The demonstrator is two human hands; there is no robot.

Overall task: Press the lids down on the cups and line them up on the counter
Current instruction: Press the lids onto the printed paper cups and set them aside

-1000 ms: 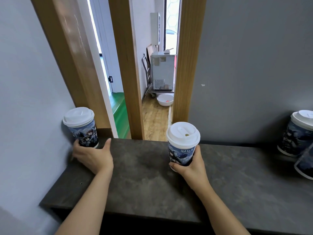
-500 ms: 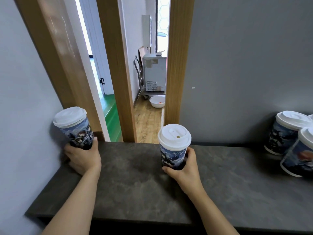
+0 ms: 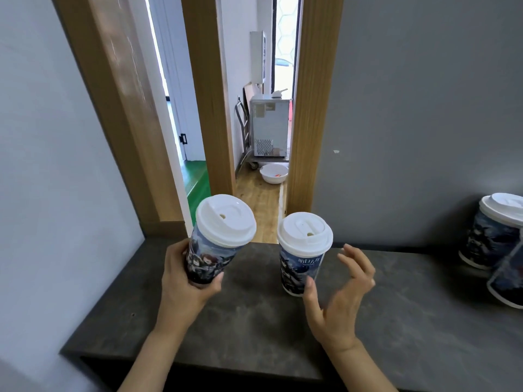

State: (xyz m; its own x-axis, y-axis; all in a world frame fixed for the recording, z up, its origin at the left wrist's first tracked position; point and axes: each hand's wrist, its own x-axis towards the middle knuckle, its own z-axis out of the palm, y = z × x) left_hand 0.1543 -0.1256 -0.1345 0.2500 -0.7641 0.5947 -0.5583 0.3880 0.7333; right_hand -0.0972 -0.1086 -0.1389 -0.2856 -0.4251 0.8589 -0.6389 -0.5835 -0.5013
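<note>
My left hand (image 3: 188, 281) grips a printed paper cup (image 3: 215, 250) with a white lid, lifted above the dark counter (image 3: 254, 329) and tilted to the right. A second lidded cup (image 3: 302, 253) stands upright on the counter just to its right. My right hand (image 3: 339, 295) hovers beside that cup with fingers spread; its thumb is close to the cup's base and holds nothing. Two more lidded cups (image 3: 492, 233) sit at the far right, one partly cut off by the frame edge.
A grey wall (image 3: 424, 108) backs the counter on the right, and another grey wall closes it on the left. Wooden door frames (image 3: 314, 108) open behind onto a hallway with a metal cart and a white basin (image 3: 274, 173) on the floor.
My left hand lifted its cup from the left corner and carried it right, next to the middle cup. My right hand let go of the middle cup and opened.
</note>
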